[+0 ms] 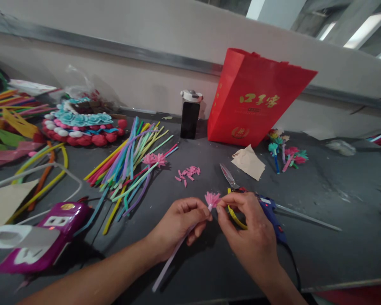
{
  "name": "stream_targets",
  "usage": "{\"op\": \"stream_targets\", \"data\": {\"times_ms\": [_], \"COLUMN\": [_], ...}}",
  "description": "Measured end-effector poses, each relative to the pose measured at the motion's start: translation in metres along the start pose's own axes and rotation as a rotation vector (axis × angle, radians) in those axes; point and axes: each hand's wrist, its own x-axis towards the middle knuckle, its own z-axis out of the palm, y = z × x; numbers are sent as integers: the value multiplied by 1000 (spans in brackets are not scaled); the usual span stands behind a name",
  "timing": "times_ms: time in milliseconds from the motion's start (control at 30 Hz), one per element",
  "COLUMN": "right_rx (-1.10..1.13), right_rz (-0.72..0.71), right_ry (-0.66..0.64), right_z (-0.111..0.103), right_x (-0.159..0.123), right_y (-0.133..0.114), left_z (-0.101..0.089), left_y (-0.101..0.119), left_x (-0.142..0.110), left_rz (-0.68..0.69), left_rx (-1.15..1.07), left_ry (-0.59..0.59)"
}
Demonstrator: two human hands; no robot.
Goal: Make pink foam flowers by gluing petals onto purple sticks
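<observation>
Between the thumb and fingers of my left hand is a pale lilac pipe-cleaner stem, slanting down toward the table's front edge. A pink flower of narrow petals tops the stem. My right hand pinches at the flower's right side near its base; whether a separate petal is in the pinch is hidden. Loose pink petals lie in a small pile beyond the hands. Scissors with yellow handles lie partly behind my right hand. Beside them rests a blue glue gun with a glue stick.
A bundle of coloured pipe cleaners lies to the left, with finished pink flowers on it. A purple device sits at front left. A bottle, red bag, brown paper and colourful flowers stand or lie farther back.
</observation>
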Motion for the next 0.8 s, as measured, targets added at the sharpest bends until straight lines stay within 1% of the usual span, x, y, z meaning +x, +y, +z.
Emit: {"op": "stream_targets", "data": {"times_ms": [267,600,733,800], "right_rx": [5,-28,-27,-13], "right_rz": [17,30,25,-1], "right_ry": [0,35,17,1], "right_z": [-1,-9,-10,-10], "right_x": [0,2,0,1], "right_y": [2,2,3,2], "left_z": [1,2,1,1], "left_y": [2,3,2,3], "left_x": [-1,0,1,1], "left_rz": [-10,-36,-36,-38], "left_rx": [21,-38,-45,-41], "left_ry": [5,48,51,45]}}
